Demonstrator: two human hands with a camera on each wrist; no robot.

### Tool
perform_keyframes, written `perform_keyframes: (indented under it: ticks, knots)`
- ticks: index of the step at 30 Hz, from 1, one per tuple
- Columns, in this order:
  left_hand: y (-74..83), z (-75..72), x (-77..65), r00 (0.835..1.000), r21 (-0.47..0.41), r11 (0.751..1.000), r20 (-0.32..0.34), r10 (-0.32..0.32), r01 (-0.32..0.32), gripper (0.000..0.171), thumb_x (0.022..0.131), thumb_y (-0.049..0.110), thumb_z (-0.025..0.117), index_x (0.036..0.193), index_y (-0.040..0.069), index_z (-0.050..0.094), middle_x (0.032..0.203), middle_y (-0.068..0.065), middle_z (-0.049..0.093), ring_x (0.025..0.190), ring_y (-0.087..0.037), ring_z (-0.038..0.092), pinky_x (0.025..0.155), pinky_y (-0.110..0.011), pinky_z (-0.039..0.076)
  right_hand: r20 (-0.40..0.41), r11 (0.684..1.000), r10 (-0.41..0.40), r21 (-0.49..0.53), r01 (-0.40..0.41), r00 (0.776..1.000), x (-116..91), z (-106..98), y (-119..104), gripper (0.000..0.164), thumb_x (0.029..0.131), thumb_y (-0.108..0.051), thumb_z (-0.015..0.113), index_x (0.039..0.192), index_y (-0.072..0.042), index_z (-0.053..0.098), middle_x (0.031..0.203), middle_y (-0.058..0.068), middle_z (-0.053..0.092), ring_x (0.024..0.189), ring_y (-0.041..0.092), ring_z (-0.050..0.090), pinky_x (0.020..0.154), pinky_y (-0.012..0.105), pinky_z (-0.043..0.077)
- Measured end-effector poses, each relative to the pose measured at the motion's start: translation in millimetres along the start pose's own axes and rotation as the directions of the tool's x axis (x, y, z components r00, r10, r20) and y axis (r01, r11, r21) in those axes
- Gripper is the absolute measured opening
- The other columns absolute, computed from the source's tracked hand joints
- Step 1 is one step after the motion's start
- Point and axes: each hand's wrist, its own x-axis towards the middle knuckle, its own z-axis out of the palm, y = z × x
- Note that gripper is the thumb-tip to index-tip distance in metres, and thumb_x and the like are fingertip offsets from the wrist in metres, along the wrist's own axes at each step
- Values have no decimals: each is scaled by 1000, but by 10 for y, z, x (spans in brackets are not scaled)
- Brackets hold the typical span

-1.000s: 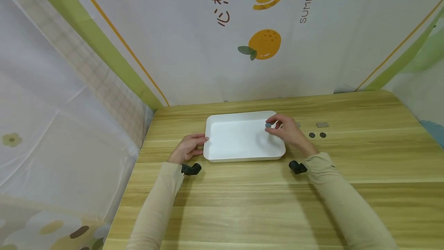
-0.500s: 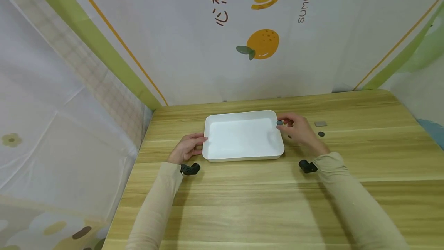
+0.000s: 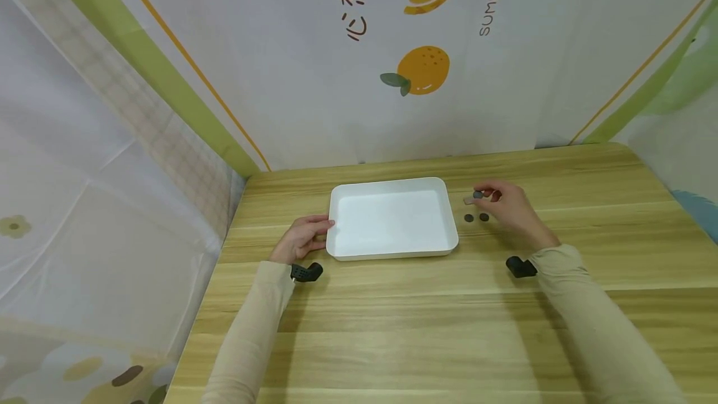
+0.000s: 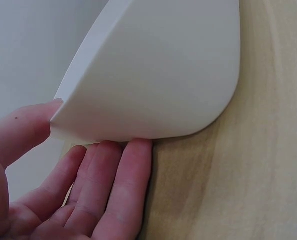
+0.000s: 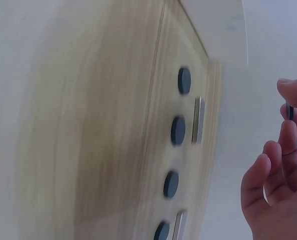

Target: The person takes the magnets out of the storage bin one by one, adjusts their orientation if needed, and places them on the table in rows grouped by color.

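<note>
A shallow white rectangular tray [image 3: 391, 220] lies on the table. My left hand [image 3: 301, 239] grips its left side, thumb on the rim and fingertips against the outer wall low down, as the left wrist view shows. Right of the tray, my right hand [image 3: 512, 207] pinches a small dark round disc [image 3: 478, 194] between thumb and fingers, above the table. Below it lie dark discs [image 3: 469, 218], several of them in a row in the right wrist view. Beside these are two thin grey rectangular bars [image 5: 198, 120]; the head view shows only part of one bar [image 3: 468, 201].
The wood-grain table [image 3: 392, 323] ends at a white curtain [image 3: 303, 80] with printed fruit. Another cloth [image 3: 101, 223] hangs along the left side. A black wrist camera [image 3: 307, 272] sits at the left wrist, another camera [image 3: 520, 267] at the right.
My right hand has moved right, from above the tray's right end to above the discs beside it, with the disc still pinched. The left hand stays at the tray's left side.
</note>
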Motion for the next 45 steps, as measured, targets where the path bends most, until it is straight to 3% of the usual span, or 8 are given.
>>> perform_keyframes:
  ticks: [9, 18, 25, 33, 41, 45]
  knots:
    - [9, 2, 0, 1000, 6, 1000, 8, 1, -1, 58, 94, 15, 63, 145, 0, 39, 130, -12, 54, 88, -9, 64, 76, -25, 57, -29, 998, 26, -53, -28, 999, -79, -178, 164, 32, 92, -19, 65, 117, 1, 64, 103, 18, 60, 80, 18, 47, 63, 24, 40]
    - [1, 0, -13, 1000, 5, 1000, 10, 6, -6, 57, 94, 15, 63, 144, 0, 39, 129, -11, 54, 90, -10, 64, 77, -25, 56, -44, 996, 61, -67, -64, 997, -189, -343, 356, 34, 94, -20, 63, 119, 3, 62, 104, 19, 59, 76, 8, 48, 57, 23, 43]
    - [8, 1, -21, 1000, 2, 1000, 11, 3, -3, 56, 94, 14, 62, 144, 0, 40, 127, -10, 55, 90, -10, 64, 76, -25, 56, -47, 992, 88, -90, -92, 995, -262, -435, 446, 34, 94, -21, 62, 118, 3, 61, 102, 20, 59, 80, 18, 49, 59, 23, 42]
    - [-3, -8, -1, 1000, -3, 1000, 8, -2, 2, 57, 94, 14, 63, 144, 0, 39, 123, -9, 56, 87, -10, 64, 75, -24, 56, -42, 990, 104, -94, -108, 994, -309, -485, 540, 33, 94, -20, 63, 117, 2, 62, 101, 19, 59, 76, 7, 50, 56, 23, 45]
    - [-5, -18, 12, 1000, 4, 1000, 8, -4, 4, 58, 94, 15, 64, 144, 0, 39, 123, -9, 57, 88, -10, 64, 75, -24, 56, -10, 986, 123, -110, -123, 992, -342, -511, 574, 33, 94, -18, 61, 117, 5, 61, 104, 25, 59, 90, 34, 58, 60, 24, 46]
    - [-5, -17, 22, 1000, 3, 1000, 3, -6, 6, 57, 93, 15, 64, 143, 0, 41, 120, -9, 58, 89, -10, 64, 75, -25, 56, 0, 984, 133, -123, -132, 991, -353, -518, 628, 32, 94, -18, 61, 115, 6, 61, 104, 26, 61, 91, 37, 59, 64, 26, 46]
